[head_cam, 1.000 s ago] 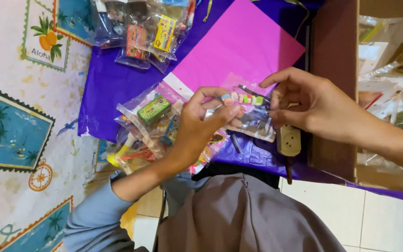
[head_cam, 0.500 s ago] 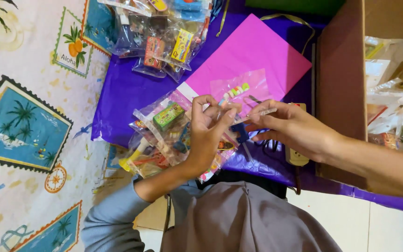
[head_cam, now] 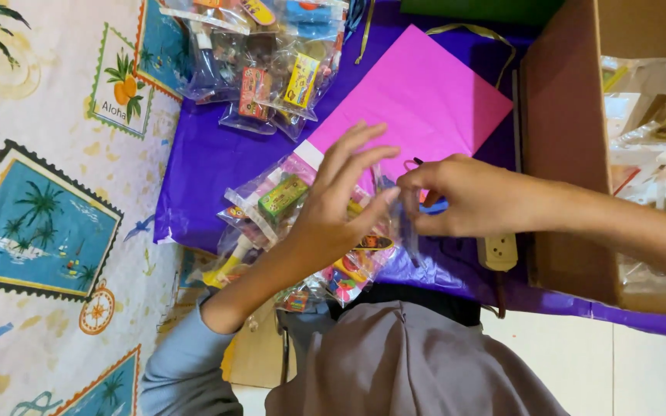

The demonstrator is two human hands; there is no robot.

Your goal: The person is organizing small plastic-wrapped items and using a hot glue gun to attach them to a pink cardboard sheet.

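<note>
The person wears a grey-blue long sleeve (head_cam: 183,362) on the left arm, entering from about seven o'clock. A grey-brown garment (head_cam: 418,362) with a dark band along its upper edge fills six o'clock. The left hand (head_cam: 333,212) and right hand (head_cam: 464,192) are bare, without rings; the right forearm is uncovered.
</note>
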